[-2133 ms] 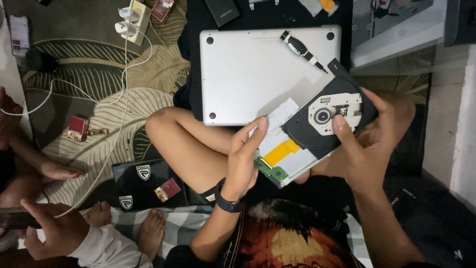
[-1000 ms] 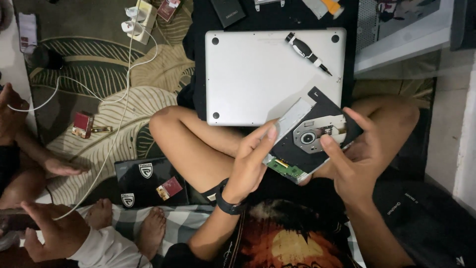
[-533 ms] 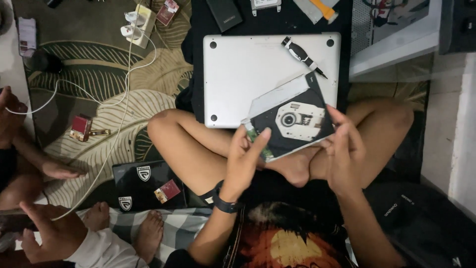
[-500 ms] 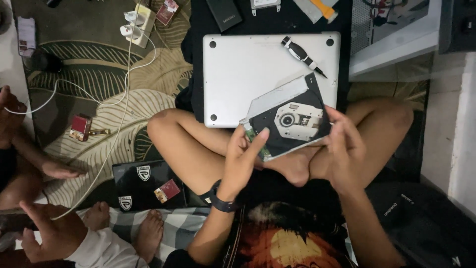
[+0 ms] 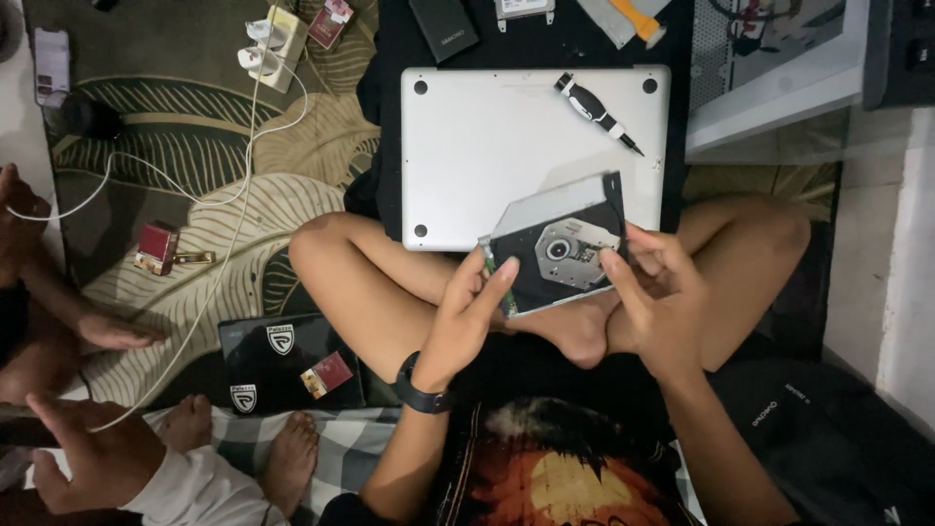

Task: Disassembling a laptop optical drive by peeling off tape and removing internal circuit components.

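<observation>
Black optical drive (one) gripped between left hand and right hand, above one laptop

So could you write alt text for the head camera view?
A seated person holds a slim optical drive in both hands, left hand and right hand, above a silver laptop lying bottom-up with a screwdriver on it.

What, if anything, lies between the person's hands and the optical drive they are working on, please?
Nothing visible does. The left hand grips the left edge of the optical drive and the right hand holds its right side, both in direct contact. The drive is held above the crossed legs, in front of the laptop, where a screwdriver lies apart.
</observation>
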